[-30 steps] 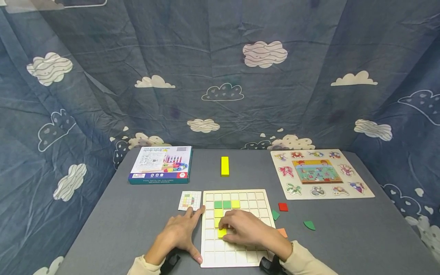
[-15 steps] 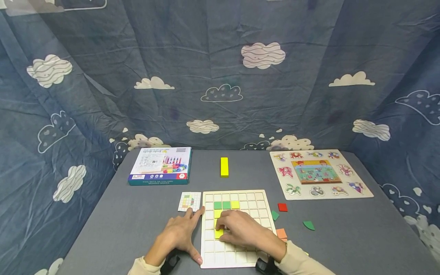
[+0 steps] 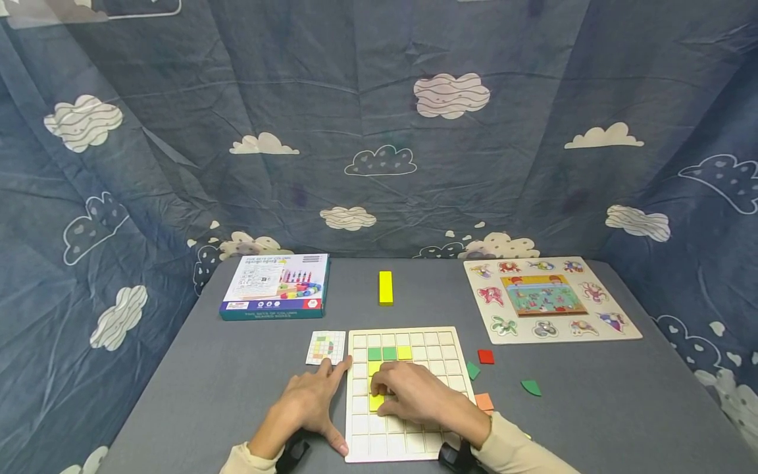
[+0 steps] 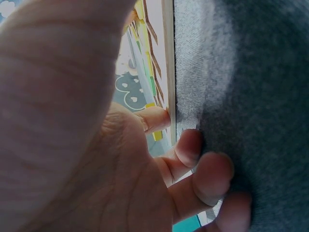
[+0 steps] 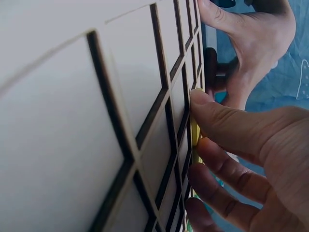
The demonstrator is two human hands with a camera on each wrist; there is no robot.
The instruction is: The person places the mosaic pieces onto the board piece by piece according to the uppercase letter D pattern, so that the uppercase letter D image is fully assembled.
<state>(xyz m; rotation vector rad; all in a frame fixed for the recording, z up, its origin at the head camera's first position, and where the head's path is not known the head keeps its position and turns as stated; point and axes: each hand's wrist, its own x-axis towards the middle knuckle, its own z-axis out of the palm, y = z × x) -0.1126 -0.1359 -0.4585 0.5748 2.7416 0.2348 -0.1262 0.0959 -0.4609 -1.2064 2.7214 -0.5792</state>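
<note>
A pale wooden grid board (image 3: 379, 444) lies in front of me. My left hand (image 3: 309, 398) rests at its left side with fingers spread, the index fingertip and thumb against the board's edge. With thumb and index finger, my right hand (image 3: 417, 394) pinches a square yellow tile (image 3: 376, 403) low in the board's second column. The right wrist view shows that yellow tile (image 5: 195, 126) between the fingertips, flat at the grid. Green tiles (image 3: 381, 353) and a yellow tile (image 3: 404, 353) form a row higher up. More yellow below that row is partly hidden by my right hand.
A small pattern card (image 3: 320, 343) lies beyond my left fingers. Right of the board are a red square (image 3: 486, 356), green pieces (image 3: 530, 388) and an orange piece (image 3: 483, 401). Farther back are a boxed set (image 3: 275, 286), a yellow block (image 3: 385, 288) and a picture puzzle board (image 3: 551, 299).
My right hand has shifted slightly left, bringing the pinched yellow tile into line with the yellow column above it. The left hand has stayed at the board's edge.
</note>
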